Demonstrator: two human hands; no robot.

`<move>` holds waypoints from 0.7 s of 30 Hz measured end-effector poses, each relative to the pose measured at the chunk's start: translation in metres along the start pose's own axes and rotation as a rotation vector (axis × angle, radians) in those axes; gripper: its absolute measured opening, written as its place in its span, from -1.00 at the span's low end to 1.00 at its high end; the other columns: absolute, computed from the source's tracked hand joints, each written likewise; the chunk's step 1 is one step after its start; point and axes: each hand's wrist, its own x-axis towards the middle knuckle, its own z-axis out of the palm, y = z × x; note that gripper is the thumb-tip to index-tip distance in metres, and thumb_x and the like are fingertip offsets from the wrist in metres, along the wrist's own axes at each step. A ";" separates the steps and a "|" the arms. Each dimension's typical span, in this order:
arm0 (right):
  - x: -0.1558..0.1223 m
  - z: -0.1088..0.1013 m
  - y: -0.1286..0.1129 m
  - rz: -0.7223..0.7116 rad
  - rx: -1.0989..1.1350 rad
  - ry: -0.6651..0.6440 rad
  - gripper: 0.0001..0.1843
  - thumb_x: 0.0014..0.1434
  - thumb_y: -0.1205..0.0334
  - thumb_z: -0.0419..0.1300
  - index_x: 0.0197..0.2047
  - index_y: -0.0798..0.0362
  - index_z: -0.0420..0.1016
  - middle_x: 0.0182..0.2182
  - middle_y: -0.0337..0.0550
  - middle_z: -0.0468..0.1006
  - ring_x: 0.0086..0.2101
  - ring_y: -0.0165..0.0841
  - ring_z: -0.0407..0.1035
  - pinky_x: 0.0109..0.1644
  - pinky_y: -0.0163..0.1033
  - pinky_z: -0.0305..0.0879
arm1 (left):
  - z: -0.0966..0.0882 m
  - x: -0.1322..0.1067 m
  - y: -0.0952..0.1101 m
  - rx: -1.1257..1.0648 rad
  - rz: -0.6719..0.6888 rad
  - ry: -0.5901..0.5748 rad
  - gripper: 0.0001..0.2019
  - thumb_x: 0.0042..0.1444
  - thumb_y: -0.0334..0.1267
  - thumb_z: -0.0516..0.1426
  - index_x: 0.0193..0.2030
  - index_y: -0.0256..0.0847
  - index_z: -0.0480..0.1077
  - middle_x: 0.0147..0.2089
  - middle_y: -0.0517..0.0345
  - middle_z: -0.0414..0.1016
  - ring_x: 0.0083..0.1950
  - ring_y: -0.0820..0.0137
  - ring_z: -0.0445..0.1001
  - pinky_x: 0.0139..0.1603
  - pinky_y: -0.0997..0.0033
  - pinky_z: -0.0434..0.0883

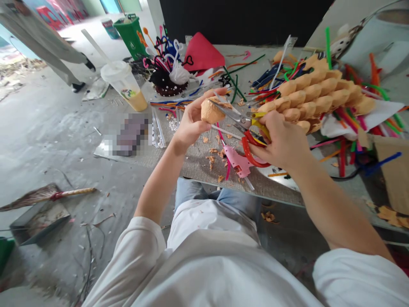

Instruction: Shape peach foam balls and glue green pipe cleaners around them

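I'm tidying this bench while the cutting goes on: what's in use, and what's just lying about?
In use: left hand, orange cup piece, right hand, scissors.
Lying about: pink glue gun, drink cup, pipe cleaners, broom.

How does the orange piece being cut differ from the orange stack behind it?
The orange piece is one small cup, held in the left hand with the scissors at it; the orange stack is large, many-cupped and lies on the cluttered table. The piece's edge is ragged; the stack looks whole. Both are orange-tan.
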 end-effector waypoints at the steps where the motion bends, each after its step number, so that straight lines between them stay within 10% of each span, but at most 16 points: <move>1: 0.000 0.001 0.001 -0.002 0.008 0.015 -0.52 0.07 -0.20 0.23 -0.14 -0.05 0.24 -0.30 0.04 0.59 -0.24 -0.03 0.52 -0.38 -0.15 0.07 | 0.000 0.000 -0.001 -0.009 0.008 -0.004 -0.24 -0.24 0.22 0.44 0.17 0.08 0.52 0.27 0.10 0.56 0.22 0.10 0.62 0.21 0.12 0.58; 21: -0.003 -0.002 -0.005 0.006 -0.090 0.034 -0.33 0.16 -0.30 0.07 0.07 0.10 0.31 -0.23 0.09 0.64 -0.29 -0.05 0.54 -0.41 -0.18 -0.01 | -0.005 0.001 -0.005 0.036 -0.015 -0.032 -0.10 -0.29 0.29 0.43 0.23 0.00 0.48 0.27 0.09 0.54 0.26 0.03 0.61 0.26 0.08 0.59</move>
